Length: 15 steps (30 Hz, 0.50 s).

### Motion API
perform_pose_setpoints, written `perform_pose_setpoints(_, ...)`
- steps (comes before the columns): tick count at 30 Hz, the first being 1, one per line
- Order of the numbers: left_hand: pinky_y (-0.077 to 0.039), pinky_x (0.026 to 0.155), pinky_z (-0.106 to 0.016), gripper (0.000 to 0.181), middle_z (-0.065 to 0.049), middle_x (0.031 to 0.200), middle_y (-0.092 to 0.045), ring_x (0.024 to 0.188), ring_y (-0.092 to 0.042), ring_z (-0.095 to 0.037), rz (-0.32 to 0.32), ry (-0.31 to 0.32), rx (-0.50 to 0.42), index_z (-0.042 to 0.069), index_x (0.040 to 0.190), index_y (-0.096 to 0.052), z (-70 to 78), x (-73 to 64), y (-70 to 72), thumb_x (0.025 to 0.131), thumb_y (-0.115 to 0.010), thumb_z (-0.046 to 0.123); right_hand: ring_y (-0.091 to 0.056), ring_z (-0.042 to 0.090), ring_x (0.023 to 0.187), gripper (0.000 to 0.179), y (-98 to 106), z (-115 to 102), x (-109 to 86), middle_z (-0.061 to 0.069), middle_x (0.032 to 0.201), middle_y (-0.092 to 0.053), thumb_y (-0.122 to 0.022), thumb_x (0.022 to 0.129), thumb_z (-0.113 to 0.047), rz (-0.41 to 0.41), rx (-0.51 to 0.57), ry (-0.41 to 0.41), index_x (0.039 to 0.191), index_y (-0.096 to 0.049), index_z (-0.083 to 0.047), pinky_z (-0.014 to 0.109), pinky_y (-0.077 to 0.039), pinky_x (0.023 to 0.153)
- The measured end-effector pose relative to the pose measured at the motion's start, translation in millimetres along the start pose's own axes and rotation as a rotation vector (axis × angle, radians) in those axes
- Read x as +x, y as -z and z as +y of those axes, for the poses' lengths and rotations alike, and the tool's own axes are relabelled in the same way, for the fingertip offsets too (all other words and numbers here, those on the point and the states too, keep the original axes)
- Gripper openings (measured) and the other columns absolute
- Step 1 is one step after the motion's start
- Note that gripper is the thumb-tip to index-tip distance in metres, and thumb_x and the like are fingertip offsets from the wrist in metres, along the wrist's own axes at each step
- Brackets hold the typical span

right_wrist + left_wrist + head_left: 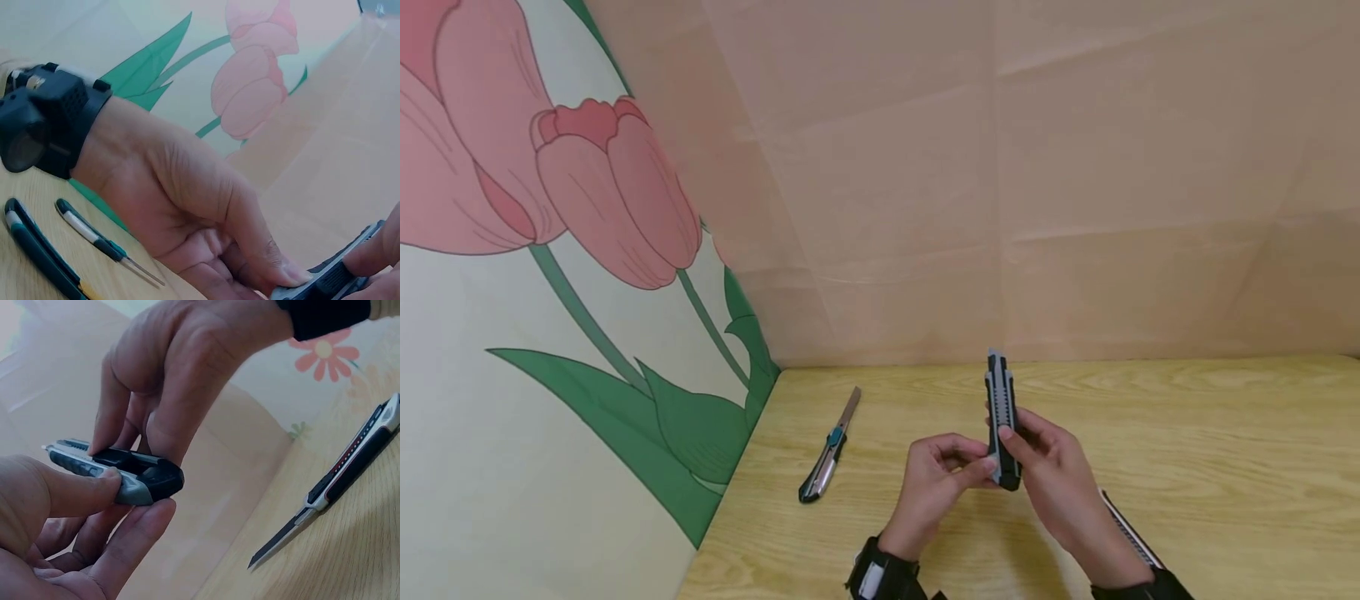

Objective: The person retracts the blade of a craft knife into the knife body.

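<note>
Both hands hold a grey and black utility knife (1002,417) upright above the table. My left hand (936,479) pinches its lower end between thumb and fingers. My right hand (1060,475) grips the body from the right, with its thumb on the front face. In the left wrist view the knife (119,472) lies between the fingertips of both hands. A second utility knife (829,454), with a teal slider and its blade out, lies on the table to the left. A black and white utility knife (356,459) with its blade out lies near the right forearm, which partly hides it in the head view.
The wooden table (1225,450) meets a brown sheet (1075,208) at the back. A wall with painted tulips (617,192) stands on the left. In the right wrist view, a dark green-handled tool (40,256) with a yellow part lies on the table, cut off by the frame.
</note>
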<state>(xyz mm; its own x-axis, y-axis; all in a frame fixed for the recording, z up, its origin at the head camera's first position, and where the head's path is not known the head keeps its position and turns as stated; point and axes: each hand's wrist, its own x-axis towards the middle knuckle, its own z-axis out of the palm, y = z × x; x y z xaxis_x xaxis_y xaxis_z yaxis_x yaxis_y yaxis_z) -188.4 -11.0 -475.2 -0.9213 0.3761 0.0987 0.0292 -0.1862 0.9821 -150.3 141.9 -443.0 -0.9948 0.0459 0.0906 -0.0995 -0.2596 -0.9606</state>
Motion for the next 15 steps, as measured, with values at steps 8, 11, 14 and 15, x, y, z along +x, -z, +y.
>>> perform_pose_setpoints(8,-0.057,0.072,-0.046,0.022,-0.013,0.09,-0.07,0.074,-0.068,-0.027,-0.001,-0.021,0.026,-0.001,0.096,-0.07,1.6,-1.0,0.6,0.079,-0.075,0.011,-0.045,0.015,0.121,0.058,-4.6,-2.6,-0.2,0.006,0.132,-0.055,-0.058,0.094,-0.023,0.035,0.078,-0.054,0.14,-0.041,0.008,0.02,-0.047,0.092)
perform_pose_setpoints(11,-0.058,0.071,-0.044,0.022,-0.014,0.09,-0.07,0.076,-0.068,-0.029,-0.003,-0.018,0.028,-0.001,0.096,-0.07,1.7,-1.4,0.9,0.079,-0.075,0.012,-0.047,0.014,0.119,0.059,-6.2,-1.8,1.0,0.004,0.13,-0.058,-0.061,0.092,-0.027,0.076,0.091,-0.083,0.138,-0.045,0.007,0.021,-0.048,0.091)
perform_pose_setpoints(14,-0.057,0.072,-0.046,0.021,-0.013,0.09,-0.07,0.075,-0.068,-0.024,-0.006,-0.01,0.026,-0.002,0.095,-0.07,1.0,-1.2,0.0,0.078,-0.075,0.01,-0.049,0.015,0.116,0.058,-7.2,-0.7,0.2,0.005,0.128,-0.058,-0.06,0.093,-0.028,0.1,0.046,-0.078,0.139,-0.046,0.004,0.022,-0.049,0.088)
perform_pose_setpoints(15,-0.057,0.072,-0.047,0.021,-0.013,0.09,-0.07,0.074,-0.068,-0.022,-0.008,-0.011,0.023,-0.002,0.095,-0.07,1.0,-1.0,-0.7,0.078,-0.075,0.01,-0.05,0.016,0.114,0.057,-7.4,-0.6,-0.4,0.006,0.127,-0.057,-0.059,0.093,-0.027,0.107,0.033,-0.069,0.138,-0.046,0.004,0.022,-0.05,0.087)
